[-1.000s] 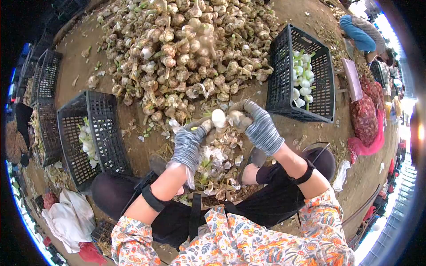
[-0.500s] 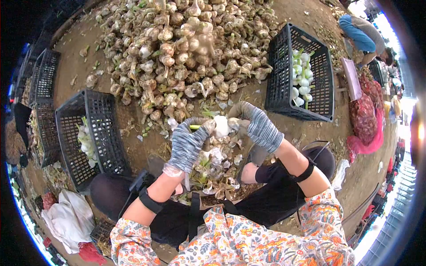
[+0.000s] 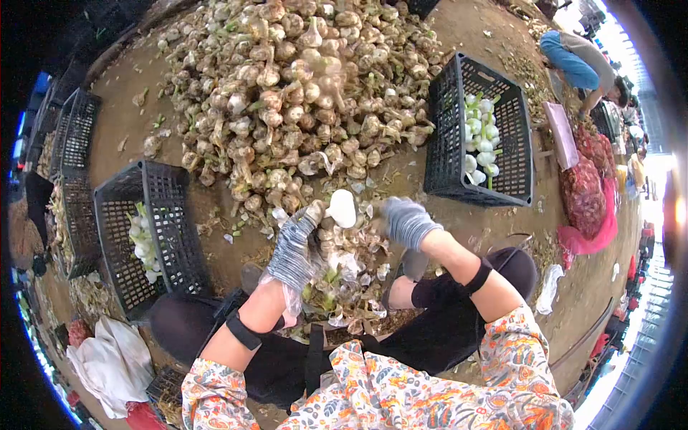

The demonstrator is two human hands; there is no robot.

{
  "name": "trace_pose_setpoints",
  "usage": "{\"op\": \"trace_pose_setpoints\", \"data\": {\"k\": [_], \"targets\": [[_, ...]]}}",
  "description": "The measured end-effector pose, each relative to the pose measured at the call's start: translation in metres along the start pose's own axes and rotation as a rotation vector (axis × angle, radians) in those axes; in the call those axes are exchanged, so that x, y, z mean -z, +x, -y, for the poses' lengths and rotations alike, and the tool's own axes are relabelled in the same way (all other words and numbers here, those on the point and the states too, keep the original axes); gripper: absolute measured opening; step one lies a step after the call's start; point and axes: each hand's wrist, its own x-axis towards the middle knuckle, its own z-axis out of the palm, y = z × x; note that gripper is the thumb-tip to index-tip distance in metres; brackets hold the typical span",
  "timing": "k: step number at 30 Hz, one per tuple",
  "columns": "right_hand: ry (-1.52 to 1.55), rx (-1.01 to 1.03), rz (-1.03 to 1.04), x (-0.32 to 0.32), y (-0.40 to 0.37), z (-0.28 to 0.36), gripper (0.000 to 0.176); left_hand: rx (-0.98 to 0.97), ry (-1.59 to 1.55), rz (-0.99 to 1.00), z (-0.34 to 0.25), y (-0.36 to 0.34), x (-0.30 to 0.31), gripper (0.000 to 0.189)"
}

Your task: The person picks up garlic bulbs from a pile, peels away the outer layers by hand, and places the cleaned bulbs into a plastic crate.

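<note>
My left hand (image 3: 295, 244), in a grey striped glove, grips a white peeled garlic bulb (image 3: 342, 208) at its fingertips. The bulb faces up and right, over a litter of loose skins (image 3: 348, 266) between my feet. Apart from the bulb, to its right, is my right hand (image 3: 407, 221), also gloved; its fingers are smeared by motion. Beyond both hands lies a large heap of unpeeled garlic (image 3: 294, 100).
A black crate (image 3: 516, 129) with white garlic stands at the right, another (image 3: 172, 222) at the left. Red net sacks (image 3: 584, 193) lie farther right, near a bent-over person (image 3: 584, 61). A white sack (image 3: 111, 362) lies lower left.
My right hand has come off the bulb and moved right. My left hand still holds the bulb, which now sits slightly farther left with its round face showing. The view has shifted a little.
</note>
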Motion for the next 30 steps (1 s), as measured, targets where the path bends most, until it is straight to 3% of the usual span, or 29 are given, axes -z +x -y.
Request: {"op": "trace_pose_setpoints", "data": {"k": [1,3,5,7,9,10,11,13,14,16,17,19,21,23,25,26,28,30], "targets": [[-0.202,0.078,0.006,-0.015,-0.003,-0.003,0.031,0.029,-0.073,-0.081,-0.001,0.001,0.005,0.018],[-0.237,0.055,0.122,-0.006,-0.002,0.003,0.035,0.075,-0.195,-0.142,-0.012,0.0,0.02,0.016],[-0.128,-0.038,0.345,0.004,0.013,0.001,0.038,-0.121,-0.194,-0.219,-0.032,-0.013,0.032,0.015],[-0.012,-0.018,0.331,-0.004,0.033,-0.014,0.036,-0.286,-0.327,-0.322,-0.064,-0.024,0.065,0.021],[0.223,-0.018,0.243,-0.024,0.056,-0.034,0.032,-0.522,-0.229,-0.233,-0.106,-0.045,0.116,0.025],[0.212,-0.12,0.255,-0.011,0.065,-0.023,0.032,-0.671,-0.239,-0.284,-0.132,-0.06,0.141,0.024],[0.216,-0.121,0.247,-0.019,0.078,-0.03,0.032,-0.819,-0.251,-0.334,-0.153,-0.074,0.15,0.023],[0.352,-0.256,-0.022,-0.058,0.109,-0.055,0.035,-0.866,-0.386,-0.533,-0.172,-0.098,0.089,0.02],[0.364,-0.331,-0.097,-0.068,0.122,-0.061,0.038,-0.963,-0.39,-0.59,-0.185,-0.104,0.128,0.022],[0.304,-0.418,-0.106,-0.059,0.136,-0.049,0.039,-1.072,-0.293,-0.678,-0.189,-0.106,0.138,0.024],[0.246,-0.504,-0.119,-0.055,0.144,-0.042,0.04,-0.96,-0.265,-0.428,-0.184,-0.1,0.144,0.019],[0.219,-0.529,-0.188,-0.067,0.166,-0.039,0.042,-0.81,-0.337,-0.358,-0.16,-0.081,0.094,0.019],[0.12,-0.538,-0.271,-0.075,0.175,-0.029,0.047,-0.51,-0.395,-0.279,-0.133,-0.064,0.062,0.019],[0.085,-0.575,-0.329,-0.082,0.179,-0.023,0.046,-0.358,-0.279,-0.235,-0.105,-0.048,0.041,0.018],[0.115,-0.524,-0.527,-0.137,0.206,-0.062,0.037,-0.211,-0.235,-0.36,-0.083,-0.041,0.018,0.016],[0.112,-0.525,-0.531,-0.124,0.195,-0.059,0.037,-0.183,-0.173,-0.313,-0.071,-0.036,0.019,0.016],[0.026,-0.329,-0.256,-0.081,0.171,-0.041,0.034,-0.122,-0.078,-0.252,-0.051,-0.03,0.025,0.017],[0.082,-0.328,-0.327,-0.086,0.168,-0.061,0.026,-0.123,0.008,-0.264,-0.04,-0.029,0.018,0.02]]}}
